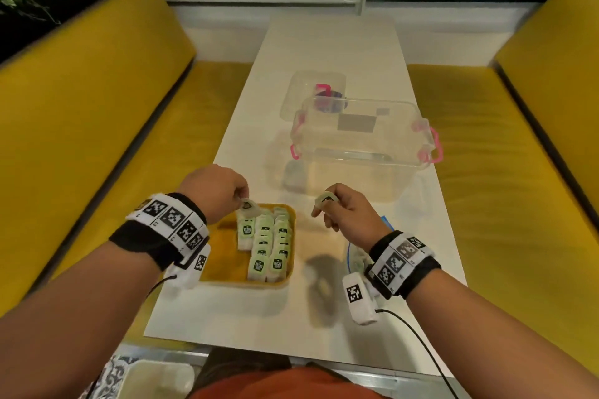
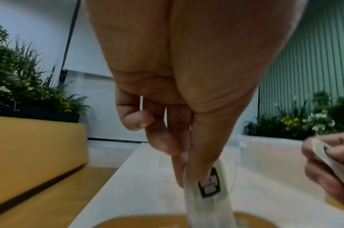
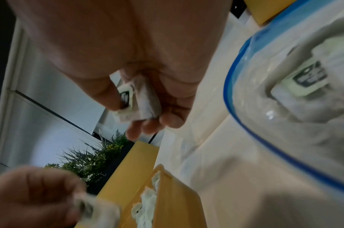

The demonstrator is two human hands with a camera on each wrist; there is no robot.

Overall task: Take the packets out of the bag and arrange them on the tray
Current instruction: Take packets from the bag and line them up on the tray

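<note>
A yellow tray (image 1: 227,272) lies near the table's front, with several white-and-green packets (image 1: 270,240) standing in rows on its right half. My left hand (image 1: 241,199) pinches one packet (image 1: 248,207) by its top over the tray's far left corner; the left wrist view shows that packet (image 2: 208,189) hanging down between thumb and fingers. My right hand (image 1: 321,207) is right of the tray and holds another packet (image 1: 325,198), seen as a packet (image 3: 128,101) in the right wrist view. The clear bag (image 3: 296,95) with a blue rim lies under my right wrist with packets inside.
A clear plastic box (image 1: 359,146) with pink latches stands beyond the tray, its lid (image 1: 311,91) behind it. Yellow benches (image 1: 81,126) flank the narrow white table (image 1: 324,45) on both sides. A cable (image 1: 418,340) trails from my right wrist.
</note>
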